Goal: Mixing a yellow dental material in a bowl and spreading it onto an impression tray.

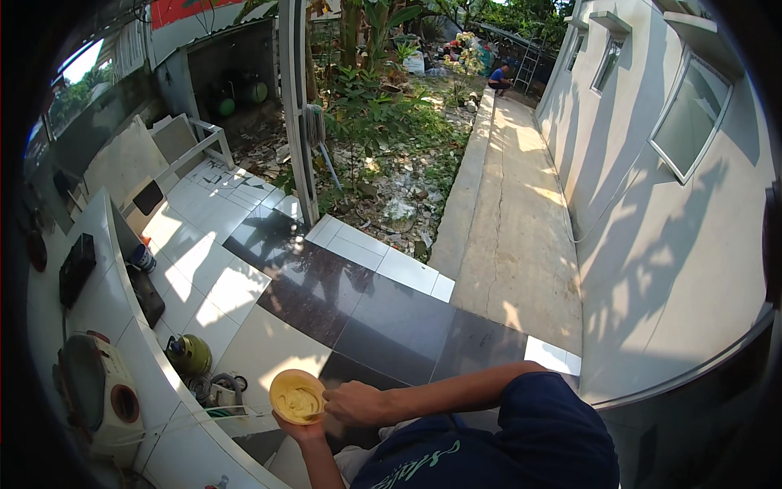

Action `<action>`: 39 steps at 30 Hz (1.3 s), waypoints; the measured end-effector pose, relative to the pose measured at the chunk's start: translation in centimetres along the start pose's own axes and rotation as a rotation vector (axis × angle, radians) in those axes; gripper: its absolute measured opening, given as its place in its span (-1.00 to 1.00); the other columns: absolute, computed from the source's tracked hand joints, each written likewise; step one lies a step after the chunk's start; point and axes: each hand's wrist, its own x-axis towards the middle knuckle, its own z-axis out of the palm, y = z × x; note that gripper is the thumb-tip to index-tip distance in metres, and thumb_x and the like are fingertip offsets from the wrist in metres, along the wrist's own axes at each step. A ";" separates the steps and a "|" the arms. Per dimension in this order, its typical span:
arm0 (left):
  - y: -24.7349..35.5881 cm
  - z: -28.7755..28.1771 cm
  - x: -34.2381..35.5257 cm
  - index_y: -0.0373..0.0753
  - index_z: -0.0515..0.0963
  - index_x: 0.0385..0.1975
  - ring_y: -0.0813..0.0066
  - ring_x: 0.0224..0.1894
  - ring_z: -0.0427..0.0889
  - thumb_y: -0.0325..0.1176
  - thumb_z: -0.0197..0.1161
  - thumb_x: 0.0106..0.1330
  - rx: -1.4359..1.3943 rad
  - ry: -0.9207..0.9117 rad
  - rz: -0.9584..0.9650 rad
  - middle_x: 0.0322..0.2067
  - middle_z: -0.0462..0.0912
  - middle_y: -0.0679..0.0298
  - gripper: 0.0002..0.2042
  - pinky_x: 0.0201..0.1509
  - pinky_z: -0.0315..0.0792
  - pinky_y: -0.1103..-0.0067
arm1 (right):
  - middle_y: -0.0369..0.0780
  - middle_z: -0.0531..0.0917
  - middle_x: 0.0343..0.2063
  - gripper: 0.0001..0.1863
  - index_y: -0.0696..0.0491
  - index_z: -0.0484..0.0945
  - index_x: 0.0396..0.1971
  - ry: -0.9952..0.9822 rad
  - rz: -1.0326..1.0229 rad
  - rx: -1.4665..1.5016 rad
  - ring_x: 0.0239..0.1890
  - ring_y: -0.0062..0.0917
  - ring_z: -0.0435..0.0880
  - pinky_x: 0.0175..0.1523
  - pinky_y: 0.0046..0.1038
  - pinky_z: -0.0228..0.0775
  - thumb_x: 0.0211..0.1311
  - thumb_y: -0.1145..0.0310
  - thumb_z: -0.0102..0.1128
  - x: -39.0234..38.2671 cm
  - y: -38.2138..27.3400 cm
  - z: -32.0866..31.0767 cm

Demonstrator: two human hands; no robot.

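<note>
A round yellow bowl (278,381) holds a thick, creamy pale-yellow mixture (296,403). My left hand (303,429) is under the bowl, its fingers wrapped round the lower side and partly hidden by it. At the bowl's right rim, my right hand (357,404) is closed in a grip, with its fingertips close to the mixture. Whatever it grips is mostly hidden; only a thin part seems to reach into the bowl, too small to name.
Left of me curves a white tiled counter (167,411) bearing a pale appliance (110,391). A green gas cylinder (189,355) stands beside it. Ahead, a metal post (298,114) rises by dark floor tiles (391,314). A person (499,77) crouches far along the concrete path (513,220).
</note>
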 end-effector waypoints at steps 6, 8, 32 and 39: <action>1.0 6.7 0.0 -0.18 0.38 0.21 0.18 0.21 0.47 -0.04 -0.09 0.42 -0.087 0.046 -0.080 0.17 0.48 0.12 -0.52 0.30 0.35 0.17 | -0.07 0.56 -0.33 -0.83 0.21 0.54 -0.35 0.083 -0.101 -0.183 -0.38 -0.16 0.66 -0.29 -0.21 0.55 0.02 0.50 0.10 4.0 -0.4 -4.3; 0.6 5.2 3.5 -0.26 0.41 0.12 0.17 0.13 0.52 -0.08 -0.10 0.44 -0.178 -0.076 -0.202 0.07 0.53 0.09 -0.56 0.23 0.41 0.18 | -0.13 0.52 -0.29 -0.66 0.17 0.54 -0.12 0.053 -0.117 -0.282 -0.38 -0.26 0.68 -0.37 -0.29 0.55 0.02 0.50 0.14 1.0 -0.1 -5.4; 1.3 5.2 1.4 -0.24 0.38 0.16 0.24 0.18 0.48 0.05 -0.16 0.45 -0.169 0.086 0.258 0.12 0.48 0.15 -0.48 0.27 0.40 0.20 | 0.02 0.61 -0.58 -0.79 0.20 0.63 -0.23 -0.161 0.248 0.022 -0.55 -0.10 0.61 -0.37 -0.20 0.44 0.26 0.41 0.10 5.9 -1.5 -1.2; 2.5 7.3 0.6 -0.25 0.34 0.20 0.24 0.20 0.46 -0.11 -0.26 0.50 -0.168 0.005 0.249 0.14 0.47 0.16 -0.55 0.30 0.38 0.23 | -0.05 0.62 -0.47 -0.86 0.22 0.59 -0.40 -0.030 -0.117 -0.267 -0.43 -0.13 0.66 -0.32 -0.20 0.50 0.11 0.50 0.08 8.2 -1.6 -5.7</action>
